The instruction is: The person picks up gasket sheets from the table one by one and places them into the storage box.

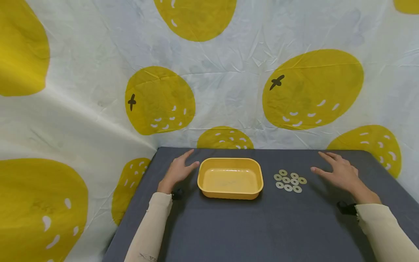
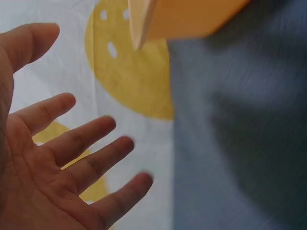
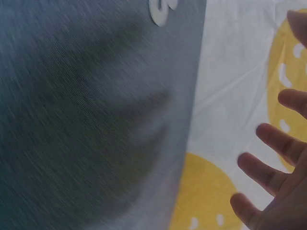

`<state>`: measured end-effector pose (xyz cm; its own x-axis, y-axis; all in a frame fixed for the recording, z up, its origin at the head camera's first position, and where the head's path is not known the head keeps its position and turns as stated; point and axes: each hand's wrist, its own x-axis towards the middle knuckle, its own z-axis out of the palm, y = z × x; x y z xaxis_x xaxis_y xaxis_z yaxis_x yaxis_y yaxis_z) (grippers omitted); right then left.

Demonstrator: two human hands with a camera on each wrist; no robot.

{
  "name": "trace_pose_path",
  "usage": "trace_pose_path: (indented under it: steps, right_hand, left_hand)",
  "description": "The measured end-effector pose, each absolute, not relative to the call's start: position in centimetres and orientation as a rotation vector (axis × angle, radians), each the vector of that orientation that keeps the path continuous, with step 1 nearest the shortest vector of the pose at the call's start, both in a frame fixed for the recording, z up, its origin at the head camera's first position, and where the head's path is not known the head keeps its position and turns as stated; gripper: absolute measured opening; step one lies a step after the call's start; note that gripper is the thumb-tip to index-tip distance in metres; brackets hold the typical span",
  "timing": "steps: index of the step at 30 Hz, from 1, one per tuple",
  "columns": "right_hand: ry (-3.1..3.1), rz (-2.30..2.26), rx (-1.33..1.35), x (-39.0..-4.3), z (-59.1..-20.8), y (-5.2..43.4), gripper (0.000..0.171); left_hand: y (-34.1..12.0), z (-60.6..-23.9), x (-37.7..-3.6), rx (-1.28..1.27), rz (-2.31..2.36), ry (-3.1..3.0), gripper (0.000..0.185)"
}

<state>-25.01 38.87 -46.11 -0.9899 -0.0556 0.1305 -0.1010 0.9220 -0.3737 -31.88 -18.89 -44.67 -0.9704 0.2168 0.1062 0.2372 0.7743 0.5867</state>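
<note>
Backdrop: a white cloth printed with big yellow fruit hangs behind and to the left of the table.
Table: grey cloth-covered top; everything sits toward its far half.
Tray: a yellow plastic tray, shallow with rounded corners and nothing in it, stands left of centre.
Left hand: the left hand lies just left of the tray with fingers straight and spread, holding nothing; the left wrist view shows the bare palm. Whether the thumb touches the tray rim, I cannot tell.
Right hand: the right hand hovers or rests to the right of the washers, fingers extended and loose, holding nothing.
Washers: about nine flat metal washers lie in a tight cluster between tray and right hand, near both.
Doing it well: as I judge it, pinch one washer at its edge from the cluster's near right side, so neighbours are not scattered, while the left hand steadies the tray.
</note>
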Motion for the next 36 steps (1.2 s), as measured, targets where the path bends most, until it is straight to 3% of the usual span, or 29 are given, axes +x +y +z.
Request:
trace_pose_path:
  steps: [8, 14, 36]
  right_hand:
    - [-2.959, 0.818, 0.195, -25.3, -48.7, 37.5, 0.068]
    - [-2.990, 0.926, 0.170, -25.5, -49.9, 36.2, 0.063]
    - [-3.016, 0.962, 0.037, -26.6, -51.8, 35.7, 0.038]
  left_hand:
    - [-17.5, -49.3, -30.8, -0.202, -1.656, -2.667, 0.046]
    - [-16.6, -51.4, -30.5, -0.164, -2.034, -2.472, 0.047]
    - [-17.1, -53.5, -30.7, -0.160, -2.272, -2.318, 0.053]
